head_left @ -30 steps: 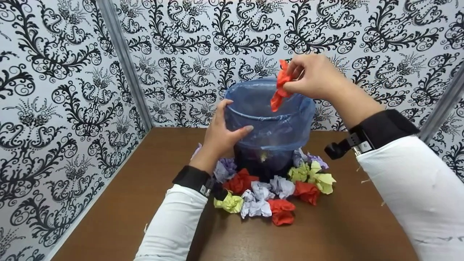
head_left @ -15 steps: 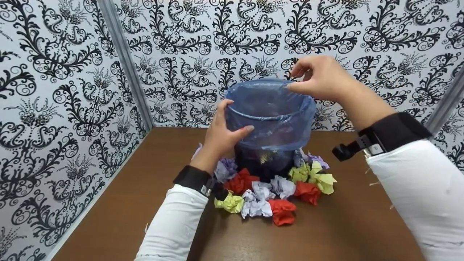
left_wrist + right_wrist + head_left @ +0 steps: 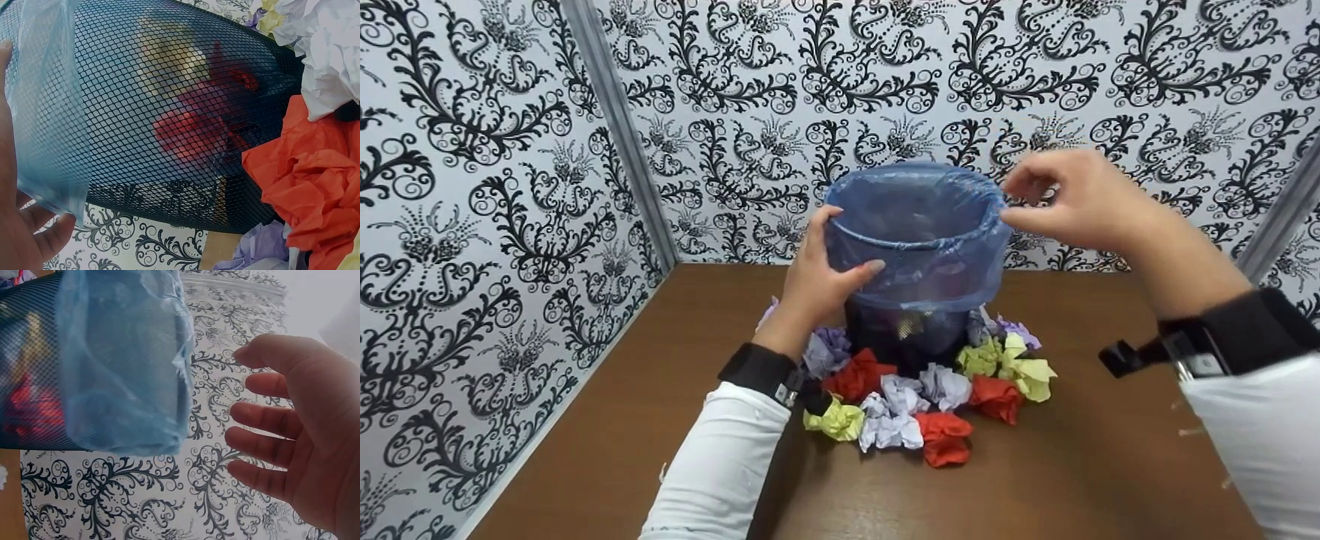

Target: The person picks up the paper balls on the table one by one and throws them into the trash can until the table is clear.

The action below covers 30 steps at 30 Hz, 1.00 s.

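A black mesh wastebasket (image 3: 877, 330) stands upright on the table, lined with a blue plastic bag (image 3: 930, 277) folded down over its rim. My left hand (image 3: 816, 277) holds the basket's upper left side, thumb across the front of the bag and fingers round the side. To the right of the rim, in the air, is my right hand (image 3: 1076, 195), its fingers loosely bent with nothing between them, as the right wrist view also shows. Through the mesh in the left wrist view, red paper (image 3: 191, 135) and yellow paper (image 3: 169, 56) show inside the basket.
Crumpled paper balls crowd the basket's base: a front red one (image 3: 945, 439), a yellow one (image 3: 836, 418), several pale grey-lilac ones (image 3: 889, 427) and others at both sides. The brown table (image 3: 660, 420) meets patterned walls (image 3: 735, 150) at the back and left.
The red crumpled paper in my right hand has been let go over the basket and is out of sight. That hand has moved right and down, past the rim. My left hand stays put.
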### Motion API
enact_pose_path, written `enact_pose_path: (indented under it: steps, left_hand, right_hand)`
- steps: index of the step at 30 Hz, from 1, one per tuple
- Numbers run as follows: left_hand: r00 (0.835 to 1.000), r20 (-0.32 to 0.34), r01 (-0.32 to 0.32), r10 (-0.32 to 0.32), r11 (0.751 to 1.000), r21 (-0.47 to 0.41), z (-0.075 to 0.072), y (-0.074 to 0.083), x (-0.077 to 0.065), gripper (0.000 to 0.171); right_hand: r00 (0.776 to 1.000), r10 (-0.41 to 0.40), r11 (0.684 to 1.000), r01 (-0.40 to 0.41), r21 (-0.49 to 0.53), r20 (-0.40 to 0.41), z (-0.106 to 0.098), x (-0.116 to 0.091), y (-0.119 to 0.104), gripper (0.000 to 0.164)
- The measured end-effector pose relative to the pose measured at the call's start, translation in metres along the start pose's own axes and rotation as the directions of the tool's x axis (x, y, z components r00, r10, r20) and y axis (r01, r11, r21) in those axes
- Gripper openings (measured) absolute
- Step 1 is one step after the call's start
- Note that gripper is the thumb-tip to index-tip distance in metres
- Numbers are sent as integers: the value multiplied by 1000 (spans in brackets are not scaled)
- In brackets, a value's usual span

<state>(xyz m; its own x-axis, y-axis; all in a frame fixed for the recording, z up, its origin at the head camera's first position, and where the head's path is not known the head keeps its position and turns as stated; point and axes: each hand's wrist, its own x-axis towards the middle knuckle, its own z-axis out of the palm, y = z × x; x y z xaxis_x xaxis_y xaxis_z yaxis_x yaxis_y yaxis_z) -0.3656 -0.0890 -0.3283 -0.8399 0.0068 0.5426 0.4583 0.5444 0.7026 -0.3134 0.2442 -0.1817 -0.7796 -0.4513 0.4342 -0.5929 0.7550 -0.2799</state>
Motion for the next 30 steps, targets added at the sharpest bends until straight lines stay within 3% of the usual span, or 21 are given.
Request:
enact_pose_path:
  steps: [6,11,15,22,26,30]
  left_hand:
    - [1000,4,-16,16,1000,-2,0,1,0,98]
    - [1000,4,-20,20,1000,-10,0,1,0,97]
    - [1000,-5,-24,24,1000,-4,0,-1,0,96]
    - [1000,-4,-23,23,1000,-14,1,-2,0,96]
    - [1000,9,-10,10,1000,-11,0,-1,1,97]
    - [1000,11,-14,14,1000,-13,-1,-1,1,98]
  right_hand:
    - [999,34,999,-34,41,-5,15,-30,21,13]
    - [999,43,996,-43,75,7,39,-51,45,14]
    - [992,71,992,-81,97,103,66,-64,62,18]
    - [946,156,977,-191,96,285,110,-85,86,39]
    - [929,158,974,-202,101,336,126,-95,94,47]
    - [934,132,982,-169,87,331,139,-101,98,46]
